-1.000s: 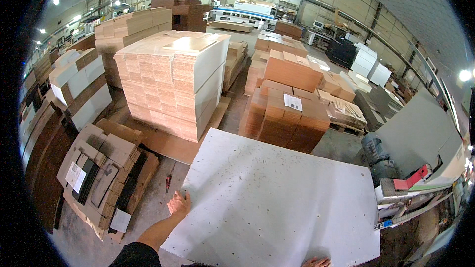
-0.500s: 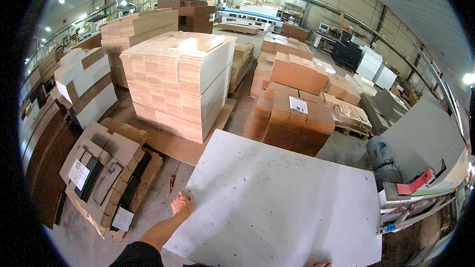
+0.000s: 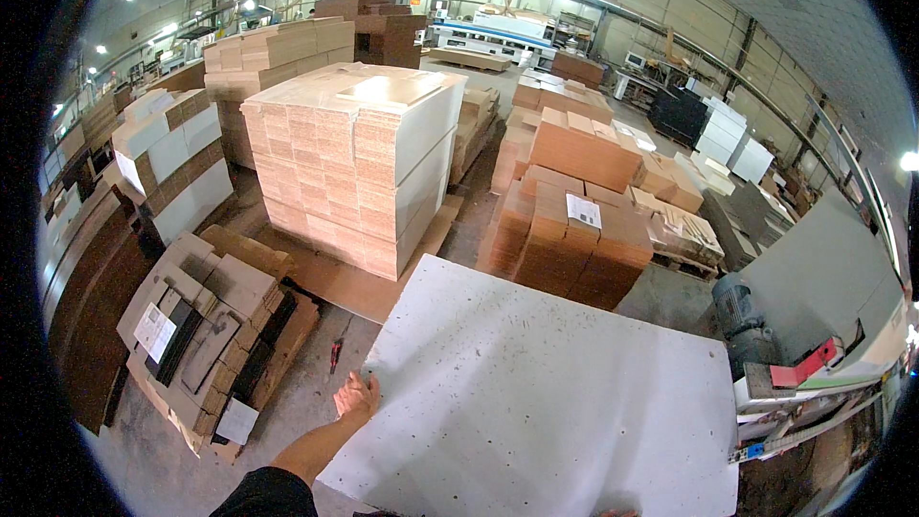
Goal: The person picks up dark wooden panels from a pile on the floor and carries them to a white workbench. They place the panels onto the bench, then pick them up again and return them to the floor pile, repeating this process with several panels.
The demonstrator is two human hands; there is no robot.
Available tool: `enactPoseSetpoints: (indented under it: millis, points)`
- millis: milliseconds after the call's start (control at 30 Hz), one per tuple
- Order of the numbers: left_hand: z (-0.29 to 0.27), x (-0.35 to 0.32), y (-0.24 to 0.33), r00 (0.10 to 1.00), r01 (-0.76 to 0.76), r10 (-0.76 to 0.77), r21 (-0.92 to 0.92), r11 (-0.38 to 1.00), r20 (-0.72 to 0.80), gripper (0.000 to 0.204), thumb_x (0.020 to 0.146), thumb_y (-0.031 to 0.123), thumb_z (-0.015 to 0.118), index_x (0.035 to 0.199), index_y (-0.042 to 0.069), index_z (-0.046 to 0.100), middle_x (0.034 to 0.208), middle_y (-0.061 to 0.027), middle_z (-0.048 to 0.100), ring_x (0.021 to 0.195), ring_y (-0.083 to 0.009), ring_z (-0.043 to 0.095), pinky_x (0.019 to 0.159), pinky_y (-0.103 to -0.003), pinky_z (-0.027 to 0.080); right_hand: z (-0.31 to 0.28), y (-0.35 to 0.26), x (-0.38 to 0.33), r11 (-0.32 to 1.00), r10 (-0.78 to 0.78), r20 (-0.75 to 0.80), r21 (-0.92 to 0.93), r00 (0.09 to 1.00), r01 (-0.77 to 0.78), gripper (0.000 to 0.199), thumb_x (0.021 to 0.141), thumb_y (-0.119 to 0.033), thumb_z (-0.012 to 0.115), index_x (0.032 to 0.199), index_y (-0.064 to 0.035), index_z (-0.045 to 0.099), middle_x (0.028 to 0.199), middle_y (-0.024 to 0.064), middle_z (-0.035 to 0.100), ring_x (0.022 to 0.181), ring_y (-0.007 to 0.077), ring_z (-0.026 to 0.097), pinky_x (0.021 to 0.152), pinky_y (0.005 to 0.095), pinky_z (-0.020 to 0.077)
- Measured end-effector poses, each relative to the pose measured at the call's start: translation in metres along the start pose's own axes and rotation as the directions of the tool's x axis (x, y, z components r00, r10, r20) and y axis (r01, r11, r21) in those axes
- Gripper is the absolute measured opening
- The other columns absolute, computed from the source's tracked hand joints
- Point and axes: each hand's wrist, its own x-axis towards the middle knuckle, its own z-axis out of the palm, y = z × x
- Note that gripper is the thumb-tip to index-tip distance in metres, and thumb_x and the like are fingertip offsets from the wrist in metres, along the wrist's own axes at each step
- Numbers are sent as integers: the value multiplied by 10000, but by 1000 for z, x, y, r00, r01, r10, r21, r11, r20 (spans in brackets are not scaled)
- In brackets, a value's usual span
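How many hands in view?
2: left hand at the left edge of the white board; right hand at the picture's bottom edge, mostly cut off.

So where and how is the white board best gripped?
Probably the board's left edge, from the left, fingers curled around it, where the left hand rests: that edge is straight with bare floor beside it. The flat top offers nothing to pinch, and the right edge lies close to the machine.
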Motion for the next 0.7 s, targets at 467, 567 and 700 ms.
enactPoseSetpoints:
  millis: [467, 567, 700]
  points:
    - [1, 0, -1, 999, -36, 36, 13, 999, -30, 532, 967, 490, 473, 1129, -15, 504, 1039, -260, 670, 956, -420, 674, 859, -538, 510, 20, 10, 0, 1000, 23, 24, 11, 999, -23, 731, 890, -565, 568, 1429, -74, 504, 1546, 190, 405, 1408, 368, 395, 1070, 589, 357]
    - [-1, -1, -1, 999, -44, 44, -3, 999, -28, 524, 965, 486, 483, 1114, -16, 501, 1022, -270, 670, 937, -429, 676, 844, -547, 511, 23, 11, -1, 999, 28, 16, 30, 999, -29, 728, 890, -563, 571, 1430, -78, 504, 1543, 210, 399, 1402, 379, 396, 1077, 596, 346]
    - [-4, -2, 0, 1000, -28, 28, 5, 1000, -6, 523, 964, 490, 488, 1101, -15, 501, 1026, -275, 669, 939, -435, 674, 841, -550, 510, 23, 11, -1, 998, 25, -20, 60, 999, -23, 729, 888, -561, 573, 1430, -79, 503, 1527, 232, 407, 1382, 394, 410, 1079, 614, 334]
